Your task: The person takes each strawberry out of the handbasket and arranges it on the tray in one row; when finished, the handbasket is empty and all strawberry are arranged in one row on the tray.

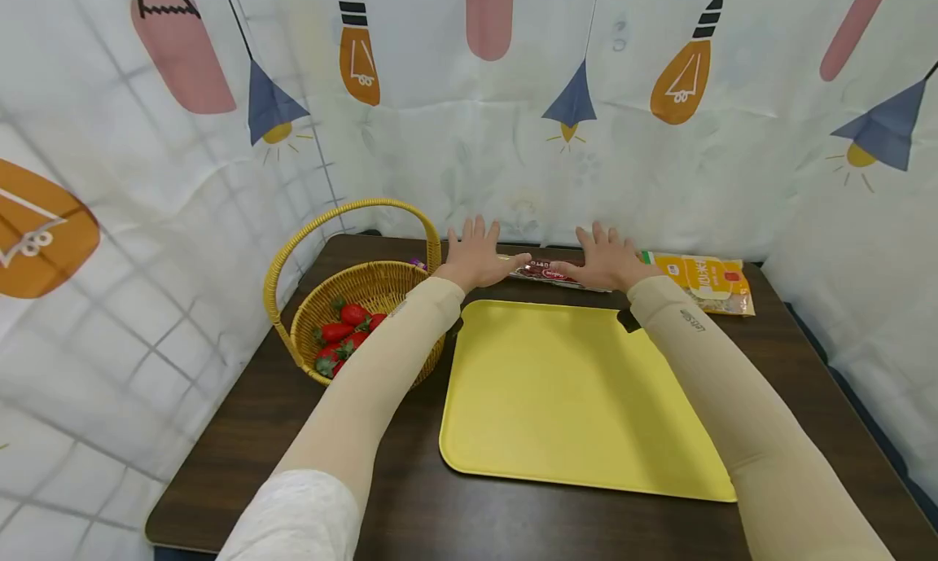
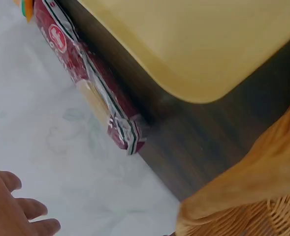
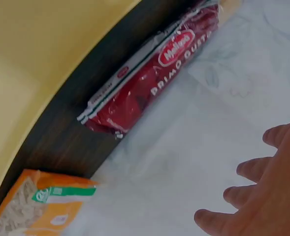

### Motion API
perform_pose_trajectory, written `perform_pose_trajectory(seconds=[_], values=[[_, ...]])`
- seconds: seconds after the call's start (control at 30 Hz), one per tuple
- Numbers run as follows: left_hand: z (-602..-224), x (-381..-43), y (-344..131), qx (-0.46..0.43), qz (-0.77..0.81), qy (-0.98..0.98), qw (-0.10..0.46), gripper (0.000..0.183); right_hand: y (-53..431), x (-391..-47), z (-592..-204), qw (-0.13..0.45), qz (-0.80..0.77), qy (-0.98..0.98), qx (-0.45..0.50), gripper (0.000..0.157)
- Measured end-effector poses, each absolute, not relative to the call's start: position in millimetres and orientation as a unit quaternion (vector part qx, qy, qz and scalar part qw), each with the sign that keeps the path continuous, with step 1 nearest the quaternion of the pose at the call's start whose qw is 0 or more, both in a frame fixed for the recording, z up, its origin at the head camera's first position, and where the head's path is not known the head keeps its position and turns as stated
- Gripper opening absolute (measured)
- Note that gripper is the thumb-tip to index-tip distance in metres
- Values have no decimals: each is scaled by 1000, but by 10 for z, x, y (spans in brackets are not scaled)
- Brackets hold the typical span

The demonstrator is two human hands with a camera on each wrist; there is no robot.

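Observation:
Both hands hold nothing and are stretched out over the far end of the table, fingers spread. My left hand point(image 1: 475, 260) is beside the basket handle. My right hand point(image 1: 607, 260) overlaps the right part of a dark red packet of spaghetti point(image 1: 545, 271) in the head view. That packet point(image 3: 157, 73) lies lengthwise along the table's back edge, "Primo Gusto" printed on its wrapper. Between my forearms lies a yellow tray point(image 1: 564, 390) with nothing on it. In both wrist views the fingers point(image 2: 32, 208) stand out against the white curtain, apart from the packet.
A yellow wicker basket point(image 1: 308, 304) with a tall handle stands left of the tray, with several strawberries point(image 1: 344, 333) inside. At the back right lies an orange and yellow food bag point(image 1: 707, 280). A patterned white curtain point(image 1: 454, 154) hangs behind the dark wooden table point(image 1: 410, 496).

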State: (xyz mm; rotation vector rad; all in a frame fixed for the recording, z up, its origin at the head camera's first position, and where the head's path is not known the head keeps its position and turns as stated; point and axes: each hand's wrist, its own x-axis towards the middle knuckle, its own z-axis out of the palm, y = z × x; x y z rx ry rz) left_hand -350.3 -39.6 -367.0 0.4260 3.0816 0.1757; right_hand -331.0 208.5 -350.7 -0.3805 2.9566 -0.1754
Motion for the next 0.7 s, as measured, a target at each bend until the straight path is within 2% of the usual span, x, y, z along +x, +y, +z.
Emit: perform_pose_trajectory(seconds=[0.43, 0.7], values=[[-3794, -2906, -553, 165, 93, 982, 6, 99, 1987, -2998, -3861, 88, -83, 975, -188, 100], [-3872, -2464, -830, 161, 185, 969, -29, 79, 1781, -2759, -4100, 95, -131, 963, -215, 98]])
